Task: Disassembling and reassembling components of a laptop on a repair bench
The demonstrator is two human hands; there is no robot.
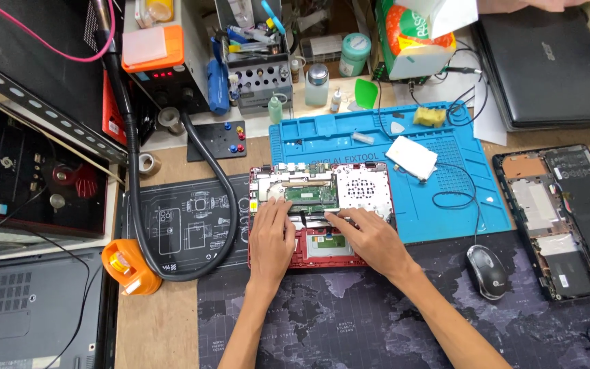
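While both hands work inside it, these are the parts of the scene:

Opened red laptop base: lies in the centre of the frame, its top edge on the blue silicone mat and its lower part on the dark map-printed desk mat; the cover is off, showing a green circuit board and a perforated metal plate.

Left hand: lies flat, palm down, on the left half of the base, fingers stretched toward the board. It grips nothing; it only presses.

Right hand: reaches in from the lower right, fingertips bent onto the dark strip just below the board. Whether they pinch a small part or cable I cannot tell; the fingers hide it.

Doing this well, as I judge it: steady the base with the flat hand, keep the fingertips' force low and even, and stay off the bare board.

Mouse: right of the hands, on the map mat, its cable looping up over the blue mat.

Second opened laptop: right edge of the frame.

White pad: on the blue mat, above and right of the base.

Black flexible hose: curves down the left of centre, beside an orange bottle.

Closed black laptop: upper right.
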